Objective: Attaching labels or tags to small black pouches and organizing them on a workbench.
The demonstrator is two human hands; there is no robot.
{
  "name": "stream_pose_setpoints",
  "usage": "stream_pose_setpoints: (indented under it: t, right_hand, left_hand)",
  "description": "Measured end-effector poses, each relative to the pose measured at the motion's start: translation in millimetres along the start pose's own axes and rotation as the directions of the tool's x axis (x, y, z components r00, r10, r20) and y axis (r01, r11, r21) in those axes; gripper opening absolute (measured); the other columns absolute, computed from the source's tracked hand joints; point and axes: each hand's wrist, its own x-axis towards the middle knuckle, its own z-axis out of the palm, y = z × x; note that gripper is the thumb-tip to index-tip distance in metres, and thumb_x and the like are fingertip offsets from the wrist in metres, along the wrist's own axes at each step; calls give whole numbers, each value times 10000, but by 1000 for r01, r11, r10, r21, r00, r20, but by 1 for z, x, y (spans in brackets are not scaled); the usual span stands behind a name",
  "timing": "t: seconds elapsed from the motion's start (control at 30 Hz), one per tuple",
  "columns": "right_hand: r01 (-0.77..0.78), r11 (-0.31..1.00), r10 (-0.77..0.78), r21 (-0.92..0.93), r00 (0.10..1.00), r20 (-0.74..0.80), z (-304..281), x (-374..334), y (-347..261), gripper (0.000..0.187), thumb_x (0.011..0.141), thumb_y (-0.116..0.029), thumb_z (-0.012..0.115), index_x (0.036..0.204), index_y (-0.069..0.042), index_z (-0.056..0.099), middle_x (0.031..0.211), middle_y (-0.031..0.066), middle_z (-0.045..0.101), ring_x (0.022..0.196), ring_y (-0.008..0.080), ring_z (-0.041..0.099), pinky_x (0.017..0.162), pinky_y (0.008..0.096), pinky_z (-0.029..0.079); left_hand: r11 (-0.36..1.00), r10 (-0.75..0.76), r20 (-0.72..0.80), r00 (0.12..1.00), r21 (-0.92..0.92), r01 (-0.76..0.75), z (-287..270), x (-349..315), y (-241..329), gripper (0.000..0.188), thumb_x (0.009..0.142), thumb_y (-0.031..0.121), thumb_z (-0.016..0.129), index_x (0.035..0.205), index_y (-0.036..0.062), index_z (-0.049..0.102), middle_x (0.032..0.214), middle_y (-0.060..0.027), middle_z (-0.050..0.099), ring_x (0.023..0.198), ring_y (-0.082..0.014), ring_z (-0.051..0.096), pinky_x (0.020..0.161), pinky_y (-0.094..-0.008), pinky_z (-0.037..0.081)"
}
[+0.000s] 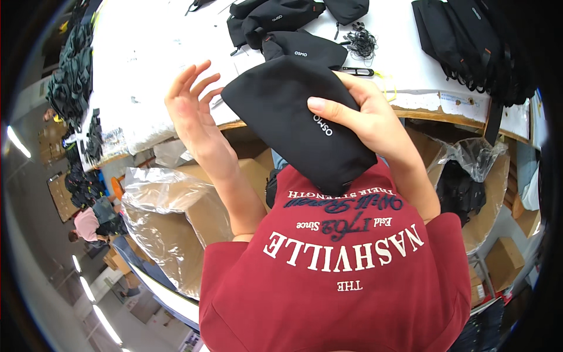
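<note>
My right hand (358,111) grips a black fabric pouch (281,111) with small white lettering, its thumb lying across the front and the fingers behind. The pouch hangs tilted in front of my red shirt, near the table edge. Just left of it my left hand (196,111) is raised with fingers spread, holding nothing; its fingertips come close to the pouch's upper left corner. Beyond the held pouch, more black pouches (308,50) lie heaped on the white table (152,53). A tangle of thin black cords (360,44) rests right of them.
A small black tool (358,71), perhaps thread snippers, lies near the table edge. Black bags (463,35) are stacked at the far right. Below the table stand plastic-lined cardboard boxes (170,217), the right one holding black items (460,188). Dark bundles (70,88) hang at the left.
</note>
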Motion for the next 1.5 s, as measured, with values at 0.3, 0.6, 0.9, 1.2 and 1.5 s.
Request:
stream_pose_setpoints:
  t: [0.3,0.6,0.9,1.2,1.5]
  right_hand:
    - [-16,999,17,-48,999,36,-19,12,10,360,852,-216,650,1129,10,605,947,27,656,834,60,580,744,215,478]
    - [-32,982,49,-187,995,83,-21,17,19,365,857,-195,643,1143,25,584,943,29,650,829,63,575,744,218,473]
    - [17,975,13,-221,991,131,-20,20,22,371,856,-197,645,1140,32,579,930,29,646,828,62,566,744,218,468]
    - [-5,1000,9,-20,983,181,-14,10,11,373,849,-178,658,1159,15,581,951,15,649,844,56,567,759,208,467]
    - [-60,989,32,139,980,197,-12,-7,-11,388,807,-88,653,1158,50,560,1041,70,635,958,106,570,846,227,432]
  left_hand:
    - [995,-103,314,944,18,102,3,-16,-2,630,794,241,693,1299,25,384,1273,-169,448,1067,-207,500,934,-330,372]
    - [914,87,115,990,386,-125,-14,-2,-22,506,804,38,614,1267,18,411,1273,-134,452,1141,-239,465,966,-367,364]
    - [932,-189,503,844,363,-8,-2,-21,-9,666,742,162,735,1315,28,422,1316,-142,440,1192,-237,445,999,-345,339]
    - [796,342,253,905,433,-422,4,-32,5,390,769,96,669,1151,64,595,1181,-115,587,1134,-316,494,991,-399,346]
    - [821,325,542,775,245,-516,-2,-38,33,201,756,234,651,952,221,695,1216,-125,570,1183,-369,446,994,-450,341]
